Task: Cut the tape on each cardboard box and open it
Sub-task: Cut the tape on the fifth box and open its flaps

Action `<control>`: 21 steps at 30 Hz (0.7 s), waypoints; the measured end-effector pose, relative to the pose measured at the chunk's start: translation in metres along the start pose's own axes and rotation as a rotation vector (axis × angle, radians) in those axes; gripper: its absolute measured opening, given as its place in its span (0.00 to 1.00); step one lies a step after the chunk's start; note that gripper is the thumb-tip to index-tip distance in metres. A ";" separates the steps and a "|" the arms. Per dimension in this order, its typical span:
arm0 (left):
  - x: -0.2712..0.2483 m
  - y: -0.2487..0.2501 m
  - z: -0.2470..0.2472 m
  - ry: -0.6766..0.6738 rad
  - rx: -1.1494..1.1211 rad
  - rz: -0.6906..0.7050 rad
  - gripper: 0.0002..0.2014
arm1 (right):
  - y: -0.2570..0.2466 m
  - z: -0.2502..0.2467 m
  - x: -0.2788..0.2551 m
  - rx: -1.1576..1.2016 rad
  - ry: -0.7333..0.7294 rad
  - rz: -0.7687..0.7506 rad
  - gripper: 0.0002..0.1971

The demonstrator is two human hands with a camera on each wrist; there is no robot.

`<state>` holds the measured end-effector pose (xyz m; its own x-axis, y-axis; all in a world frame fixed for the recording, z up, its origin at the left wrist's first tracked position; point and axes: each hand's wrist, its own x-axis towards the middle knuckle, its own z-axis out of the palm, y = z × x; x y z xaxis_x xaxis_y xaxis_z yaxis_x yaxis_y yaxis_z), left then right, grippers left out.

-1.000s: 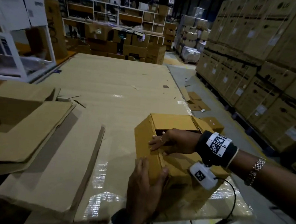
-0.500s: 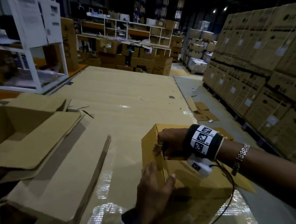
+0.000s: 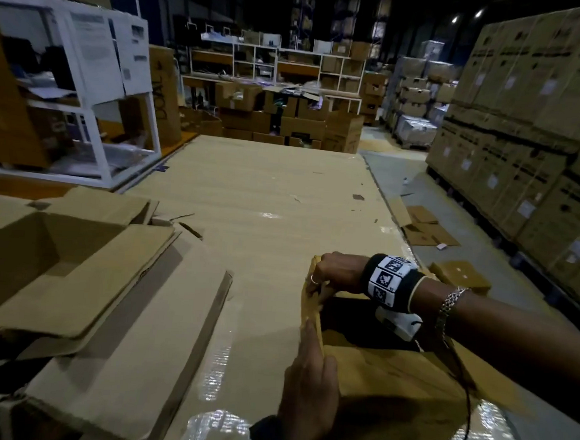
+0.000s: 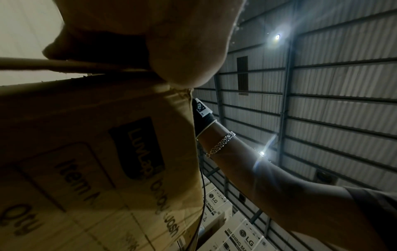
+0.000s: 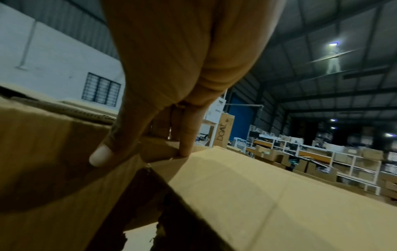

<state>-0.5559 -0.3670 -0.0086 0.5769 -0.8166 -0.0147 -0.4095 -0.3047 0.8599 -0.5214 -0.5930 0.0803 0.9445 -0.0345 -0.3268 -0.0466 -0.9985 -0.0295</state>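
Observation:
A small brown cardboard box (image 3: 391,374) stands on the work surface at the lower right, its top parted over a dark inside. My right hand (image 3: 333,274) reaches over it and pinches the flap at the far left corner; the right wrist view shows the thumb and a finger of this hand (image 5: 141,152) clamped on that flap (image 5: 257,195). My left hand (image 3: 308,375) holds the near left corner, fingers along the side wall. In the left wrist view my left hand (image 4: 171,42) sits on the upper edge of the printed side (image 4: 86,152). No cutter is visible.
An open empty box (image 3: 56,255) and flattened cardboard (image 3: 135,346) lie to the left on the big cardboard sheet (image 3: 266,201). Another small box (image 3: 459,276) sits behind my right wrist. A white rack (image 3: 118,104) stands at the far left, stacked cartons (image 3: 528,133) on the right.
My right hand has slid from the middle of the box top to its far left corner and pulled the flap back, exposing the dark inside. My left hand stays on the near corner.

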 end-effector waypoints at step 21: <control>0.011 0.011 -0.027 -0.020 0.003 -0.030 0.45 | 0.015 -0.014 -0.030 -0.056 0.047 0.028 0.25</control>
<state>-0.5348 -0.3660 0.0142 0.5748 -0.8167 -0.0511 -0.3942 -0.3310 0.8573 -0.5459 -0.6080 0.1032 0.9575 -0.0628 -0.2816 -0.0558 -0.9979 0.0327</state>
